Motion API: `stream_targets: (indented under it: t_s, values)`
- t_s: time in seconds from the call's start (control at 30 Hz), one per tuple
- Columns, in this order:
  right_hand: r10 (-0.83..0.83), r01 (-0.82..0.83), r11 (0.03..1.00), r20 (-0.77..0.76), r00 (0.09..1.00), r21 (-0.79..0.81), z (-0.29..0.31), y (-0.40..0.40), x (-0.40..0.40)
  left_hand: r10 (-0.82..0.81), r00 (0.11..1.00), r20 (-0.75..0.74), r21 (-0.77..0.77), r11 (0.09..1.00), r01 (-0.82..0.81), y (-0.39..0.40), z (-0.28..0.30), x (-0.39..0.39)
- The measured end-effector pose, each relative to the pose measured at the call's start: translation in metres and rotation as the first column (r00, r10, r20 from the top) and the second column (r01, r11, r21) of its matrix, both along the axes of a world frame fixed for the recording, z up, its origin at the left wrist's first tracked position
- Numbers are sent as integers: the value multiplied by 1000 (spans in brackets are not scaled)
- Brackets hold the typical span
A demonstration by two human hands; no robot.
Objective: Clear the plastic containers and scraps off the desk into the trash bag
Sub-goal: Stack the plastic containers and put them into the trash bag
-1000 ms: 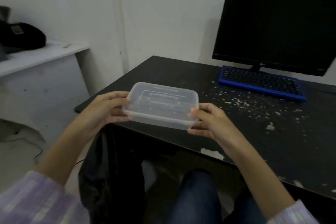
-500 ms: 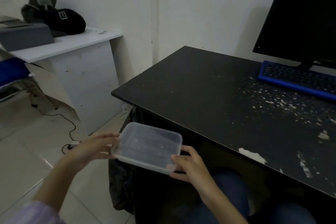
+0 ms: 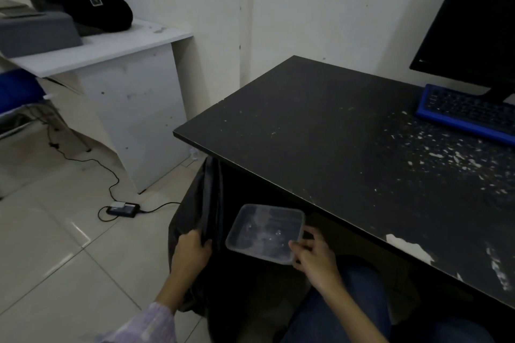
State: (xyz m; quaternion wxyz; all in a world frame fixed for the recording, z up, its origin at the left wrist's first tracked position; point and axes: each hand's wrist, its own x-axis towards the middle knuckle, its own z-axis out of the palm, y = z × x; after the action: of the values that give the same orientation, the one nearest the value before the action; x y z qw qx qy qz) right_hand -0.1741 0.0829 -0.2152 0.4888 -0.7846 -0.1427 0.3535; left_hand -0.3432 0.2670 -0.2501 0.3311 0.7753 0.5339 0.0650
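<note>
Gripping the trash bag [image 3: 206, 198] rim, left hand [image 3: 192, 249] holds it beside the desk [image 3: 320, 125]. Right hand [image 3: 313, 255] pinches the clear plastic container [image 3: 264, 232] by one corner, low over the bag's mouth, below desk edge.

Standing behind everything, pale off-white walls [image 3: 320, 3], with 1 vertical corner ridge running down between the 2 desks. Lying underfoot, glossy light floor tiles [image 3: 55, 253] catching dim reflections. Sitting at the left, a white desk [image 3: 111, 44] carrying a grey box [image 3: 36, 30] near its left edge and a black cap [image 3: 103, 11] toward its back edge. Trailing across the tiles, a black cable [image 3: 92, 161] running to a small power adapter [image 3: 123, 209]. Occupying the right, a black desk [image 3: 320, 125] with a dark monitor [image 3: 473, 22] and a blue keyboard [image 3: 468, 114] resting at its far right edge. Staying dim overall.
</note>
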Motion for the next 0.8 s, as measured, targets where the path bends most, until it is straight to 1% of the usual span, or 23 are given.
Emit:
stream_targets:
  t_s: [0.1,0.23,0.3,0.37,0.43,0.5,0.6,0.7,0.8]
  values:
    - [50,-48,998,60,997,-37,-7,16,-3,15,997,79,17,1000,-17,-5,12,-7]
    - [129,-122,991,178,975,-48,-2,46,-21,13,993,119,-6,1000,-12,-5,23,-14]
    - [258,-244,965,181,949,-92,-1,64,-32,23,988,150,-47,999,-16,-4,27,-15]
    - [459,-434,883,136,878,-180,0,75,-43,21,983,182,-72,997,-8,-6,31,-15]
    - [563,-526,815,114,819,-244,1,78,-48,17,980,196,-86,996,0,-9,34,-13]
    - [584,-543,799,120,803,-258,-1,76,-49,22,978,206,-94,996,-3,-10,34,-12]
    - [584,-537,802,157,796,-261,-5,69,-43,33,980,197,-86,996,-17,-11,34,-11]
    - [572,-530,816,191,797,-232,-3,59,-34,-8,988,157,-26,1000,13,-16,35,-8]
    - [549,-509,835,265,793,-206,2,50,-27,-39,985,167,2,999,39,-22,41,-3]
